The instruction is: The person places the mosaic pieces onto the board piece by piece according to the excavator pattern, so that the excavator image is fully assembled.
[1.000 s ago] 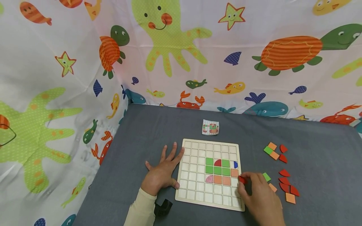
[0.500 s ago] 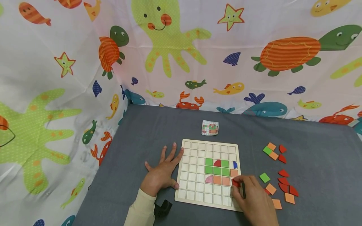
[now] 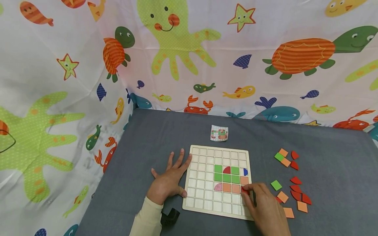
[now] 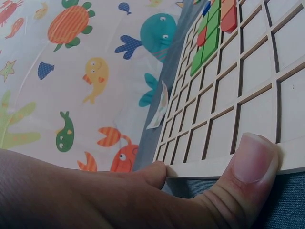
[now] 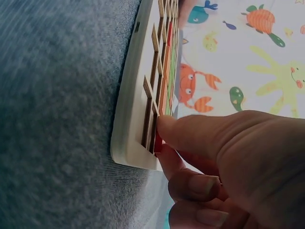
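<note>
A wooden grid board (image 3: 203,205) lies on the grey cloth, with several green and orange squares (image 3: 226,187) set in its right half. Near its right edge my right hand (image 3: 264,208) pinches a red quarter-circle tile (image 3: 243,189) between thumb and fingers, at the cell right of the orange row. In the right wrist view that red tile (image 5: 158,142) sits low at the cell's rim, partly covered by the fingers. My left hand (image 3: 168,185) rests with spread fingers along the board's left edge; its thumb (image 4: 252,162) touches the frame in the left wrist view.
Loose red quarter-circles (image 3: 296,196), orange squares (image 3: 302,206) and green squares (image 3: 276,185) lie right of the board. A small printed pattern card (image 3: 219,133) lies behind it. A black object (image 3: 170,217) is by the left wrist. A sea-animal curtain (image 3: 189,65) borders the table.
My right hand has moved left from the board's right edge, bringing the red quarter-circle tile over the right-hand column. Over the last half second it barely shifts. My left hand stays put.
</note>
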The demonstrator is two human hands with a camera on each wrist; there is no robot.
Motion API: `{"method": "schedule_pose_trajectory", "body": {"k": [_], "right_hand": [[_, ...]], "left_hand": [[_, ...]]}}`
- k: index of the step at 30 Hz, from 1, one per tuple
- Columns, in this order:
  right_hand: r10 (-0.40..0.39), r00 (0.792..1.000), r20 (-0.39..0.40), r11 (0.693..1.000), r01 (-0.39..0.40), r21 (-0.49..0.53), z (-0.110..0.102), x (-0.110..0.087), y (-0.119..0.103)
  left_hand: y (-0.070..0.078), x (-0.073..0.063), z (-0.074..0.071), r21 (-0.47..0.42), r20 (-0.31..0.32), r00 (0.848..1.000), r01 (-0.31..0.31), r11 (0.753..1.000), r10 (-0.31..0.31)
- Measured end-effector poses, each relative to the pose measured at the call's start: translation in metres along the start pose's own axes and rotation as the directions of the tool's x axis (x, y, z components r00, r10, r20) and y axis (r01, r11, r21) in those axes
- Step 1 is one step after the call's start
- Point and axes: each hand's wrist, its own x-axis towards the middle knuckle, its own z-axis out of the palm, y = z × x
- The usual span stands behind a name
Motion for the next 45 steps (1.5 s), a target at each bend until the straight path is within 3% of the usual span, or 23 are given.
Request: {"method": "schedule_pose_trajectory", "body": {"k": [28, 39, 45], "right_hand": [[-0.046, 0.999, 0.027, 0.999, 0.046, -0.028, -0.003, 0.001, 0.002], [-0.121, 0.986, -0.112, 0.993, 0.119, -0.025, -0.007, -0.002, 0.013], [-0.090, 0.981, -0.170, 0.996, 0.084, -0.044, -0.011, -0.002, 0.026]], "left_hand": [[-0.001, 0.000, 0.000, 0.004, 0.013, 1.000, 0.003, 1.000, -0.003], [0.001, -0.001, -0.001, 0.009, 0.011, 1.000, -0.004, 1.000, 0.003], [0.000, 0.000, -0.001, 0.018, 0.009, 1.000, 0.001, 1.000, -0.001]]}}
